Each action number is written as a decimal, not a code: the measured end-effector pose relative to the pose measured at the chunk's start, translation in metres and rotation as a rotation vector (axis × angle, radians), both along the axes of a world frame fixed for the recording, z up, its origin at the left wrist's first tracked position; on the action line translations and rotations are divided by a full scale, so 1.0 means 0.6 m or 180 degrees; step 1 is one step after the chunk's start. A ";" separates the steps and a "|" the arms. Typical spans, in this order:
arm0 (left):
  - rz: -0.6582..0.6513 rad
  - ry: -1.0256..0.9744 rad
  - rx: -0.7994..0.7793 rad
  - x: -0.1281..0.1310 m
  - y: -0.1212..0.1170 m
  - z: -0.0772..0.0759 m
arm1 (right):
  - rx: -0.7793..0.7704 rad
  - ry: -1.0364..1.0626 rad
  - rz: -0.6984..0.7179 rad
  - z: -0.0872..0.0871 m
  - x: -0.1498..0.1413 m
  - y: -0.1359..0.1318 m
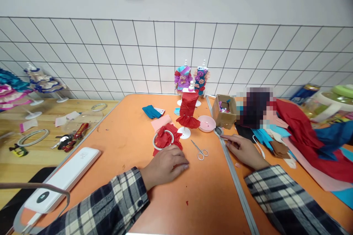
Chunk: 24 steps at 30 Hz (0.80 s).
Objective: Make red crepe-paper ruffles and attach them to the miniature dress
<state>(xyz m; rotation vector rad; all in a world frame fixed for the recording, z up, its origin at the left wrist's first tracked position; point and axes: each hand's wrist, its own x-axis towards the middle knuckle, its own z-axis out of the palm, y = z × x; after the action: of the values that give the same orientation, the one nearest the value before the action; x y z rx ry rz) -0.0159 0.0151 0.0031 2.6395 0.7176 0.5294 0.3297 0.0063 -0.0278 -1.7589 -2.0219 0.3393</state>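
Note:
My left hand (167, 164) lies on the orange table, fingers loosely bent and holding nothing visible. Just beyond it is red crepe-like material (176, 132) with a pale ring (153, 141) on top. My right hand (246, 150) rests palm down on the right, its index finger stretched toward a small dark grey round thing (218, 131); whether they touch I cannot tell. Between the hands lie small scissors (200, 151), blades slightly apart. Behind them a mini dress form (188, 108) on a white stand wears a red dress gathered near its hem.
A pink bowl (206, 124) and a cardboard box (226, 117) stand beyond my right hand. Coloured sheets (309, 143) pile up at right near a clear jug (325, 104). A white power bank (63, 176) with a cable lies left. Two dressed forms (183, 79) stand at the back.

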 end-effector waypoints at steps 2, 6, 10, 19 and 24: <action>-0.0053 0.0019 0.0061 -0.001 0.000 0.004 | -0.0112 0.0037 0.0025 0.001 0.013 -0.001; -0.0149 0.0024 0.0302 0.002 -0.005 0.008 | -0.0259 0.0132 0.0081 0.004 0.036 -0.005; -0.0210 0.0170 0.0533 0.020 -0.020 0.001 | -0.0241 0.0154 0.0107 0.005 0.037 -0.006; -0.0273 0.0275 0.0819 0.085 -0.030 -0.010 | -0.0259 -0.0792 0.0495 0.021 0.005 -0.009; -0.0423 0.0360 0.0819 0.082 -0.029 -0.014 | -0.0165 -0.1843 0.0426 0.039 -0.025 -0.027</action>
<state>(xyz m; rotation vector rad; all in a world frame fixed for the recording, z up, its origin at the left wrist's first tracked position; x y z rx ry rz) 0.0332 -0.0024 -0.0055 2.9517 0.5312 0.4650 0.3150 -0.0101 -0.0044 -1.9135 -2.5497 -0.0989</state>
